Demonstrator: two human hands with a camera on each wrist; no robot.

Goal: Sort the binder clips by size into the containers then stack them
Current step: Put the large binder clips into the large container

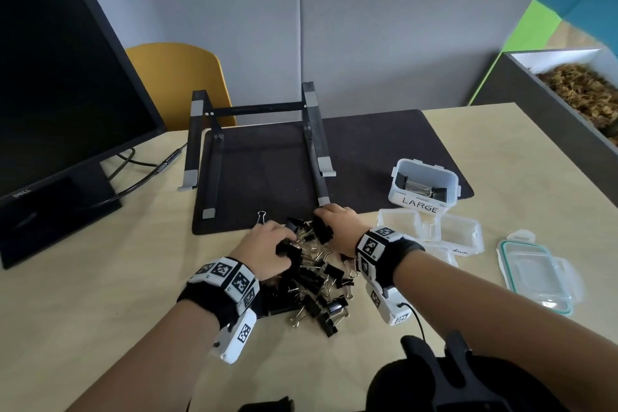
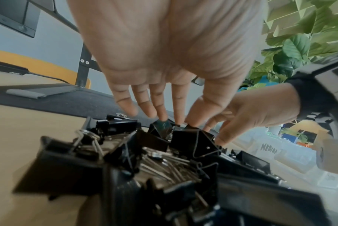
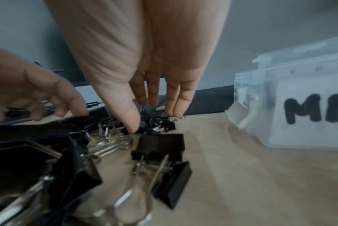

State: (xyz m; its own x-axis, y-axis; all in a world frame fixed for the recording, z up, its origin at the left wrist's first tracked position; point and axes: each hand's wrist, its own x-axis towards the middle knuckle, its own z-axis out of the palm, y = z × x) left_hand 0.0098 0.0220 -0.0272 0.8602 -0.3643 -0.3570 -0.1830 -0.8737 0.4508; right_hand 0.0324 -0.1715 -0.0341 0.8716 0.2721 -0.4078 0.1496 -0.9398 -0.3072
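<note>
Item one, as I log it from my station: a pile of black binder clips (image 1: 311,281) with silver handles, heaped on the pale wooden table (image 1: 100,328) at the near edge of a dark desk mat (image 1: 267,160); one small clip (image 1: 261,217) lies apart on the mat's front edge. Item two: left hand (image 1: 267,249), palm down over the pile's left side, fingers straight and fanned, tips touching the top clips; I see nothing gripped. Item three: right hand (image 1: 337,224), on the pile's far right side, fingers straight and pointing down; the thumb tip presses among the clips in the right wrist view, and I cannot tell whether any clip is held. Item four: clear container marked LARGE (image 1: 424,187), standing on the mat's right corner, with a few large clips inside. Item five: clear container marked with letters beginning ME (image 3: 303,110), just right of the right hand, contents not readable. Item six: a clear lid with green seal (image 1: 535,274) lying flat further right. Also entered: a laptop stand (image 1: 254,144) on the mat, a Dell monitor (image 1: 60,104) at left, a yellow chair (image 1: 180,84) behind the table.
</note>
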